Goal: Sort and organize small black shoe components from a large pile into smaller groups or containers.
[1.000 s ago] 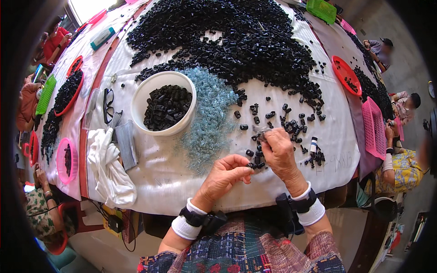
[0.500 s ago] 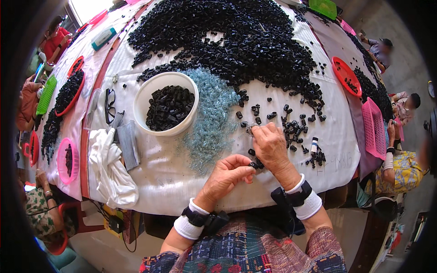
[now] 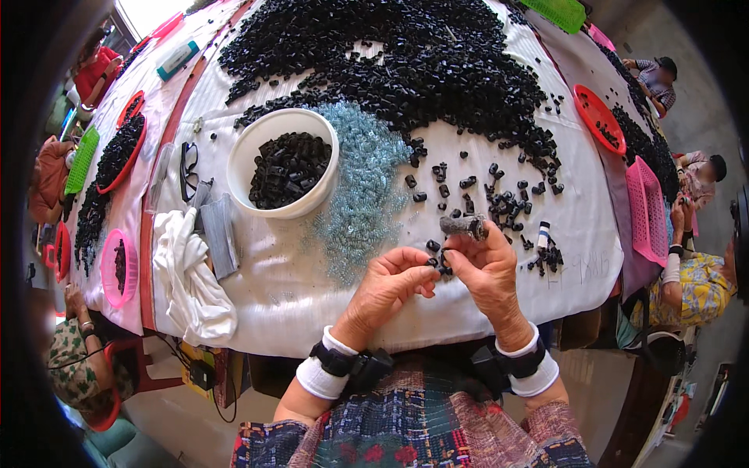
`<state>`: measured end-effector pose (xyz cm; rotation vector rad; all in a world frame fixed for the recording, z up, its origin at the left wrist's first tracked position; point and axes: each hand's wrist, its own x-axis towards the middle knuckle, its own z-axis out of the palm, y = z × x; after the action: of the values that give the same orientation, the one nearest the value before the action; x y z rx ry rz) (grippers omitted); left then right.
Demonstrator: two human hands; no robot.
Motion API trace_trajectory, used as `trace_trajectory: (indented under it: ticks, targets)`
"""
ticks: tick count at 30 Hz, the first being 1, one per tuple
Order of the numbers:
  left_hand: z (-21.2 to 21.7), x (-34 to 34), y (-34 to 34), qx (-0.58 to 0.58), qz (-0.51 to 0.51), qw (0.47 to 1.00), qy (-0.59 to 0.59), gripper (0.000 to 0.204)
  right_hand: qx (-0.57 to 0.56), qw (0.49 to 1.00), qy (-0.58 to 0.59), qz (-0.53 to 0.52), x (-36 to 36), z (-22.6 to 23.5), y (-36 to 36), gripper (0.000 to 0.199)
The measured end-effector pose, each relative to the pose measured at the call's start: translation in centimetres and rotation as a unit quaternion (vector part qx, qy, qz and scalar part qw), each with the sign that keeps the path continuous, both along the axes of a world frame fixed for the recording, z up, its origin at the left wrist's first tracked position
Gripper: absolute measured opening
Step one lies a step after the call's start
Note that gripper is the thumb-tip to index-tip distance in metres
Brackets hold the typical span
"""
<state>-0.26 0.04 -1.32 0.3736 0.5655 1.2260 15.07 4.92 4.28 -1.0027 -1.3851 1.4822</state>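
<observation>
My left hand [image 3: 390,287] is closed in a pinch, a small black plastic part [image 3: 431,263] at its thumb and fingertip. Close beside it, my right hand [image 3: 488,277] has its thumb against more black parts [image 3: 445,263]; the fingertips partly hide them. A dark grey, worn-looking cover [image 3: 463,227] sits around a raised finger of that hand. Just beyond both hands, loose black parts [image 3: 505,207] lie scattered on the white cloth [image 3: 312,308]. Left of them spreads a heap of small clear bluish pieces [image 3: 360,187].
A white bucket [image 3: 234,183] of black parts stands left of the bluish heap. A huge black pile [image 3: 390,78] covers the far table. Glasses [image 3: 187,175], a white cloth bundle [image 3: 187,288], a small white-and-blue tube [image 3: 543,235] and a pink basket [image 3: 646,210] lie around. People sit at both sides.
My right hand has drawn back from the scattered parts toward me and turned, its covered finger now raised beside the left hand. The left hand stays nearly in place, still pinching.
</observation>
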Motion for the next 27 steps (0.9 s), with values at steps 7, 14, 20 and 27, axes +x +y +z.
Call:
trace_trajectory:
  ticks: [7, 14, 20, 27]
  targets:
    - [-0.1, 0.4, 0.0, 0.012, 0.009, 1.0, 0.024, 0.015, 0.031, 0.999, 0.003, -0.022, -0.5, -1.3, -0.8, 0.028]
    - [-0.2, 0.5, -0.1, 0.008, -0.003, 0.998, 0.055, 0.016, 0.001, 0.997, -0.058, 0.049, 0.7, -1.1, 0.2, 0.018]
    - [-0.1, 0.4, -0.1, 0.001, -0.006, 0.997, 0.077, 0.016, -0.065, 0.99, -0.072, 0.1, 0.9, 0.4, 1.1, 0.015]
    - [0.1, 0.4, 0.0, 0.001, 0.004, 0.998, 0.062, 0.018, 0.014, 0.999, -0.038, -0.01, 0.6, -0.6, -0.2, 0.016]
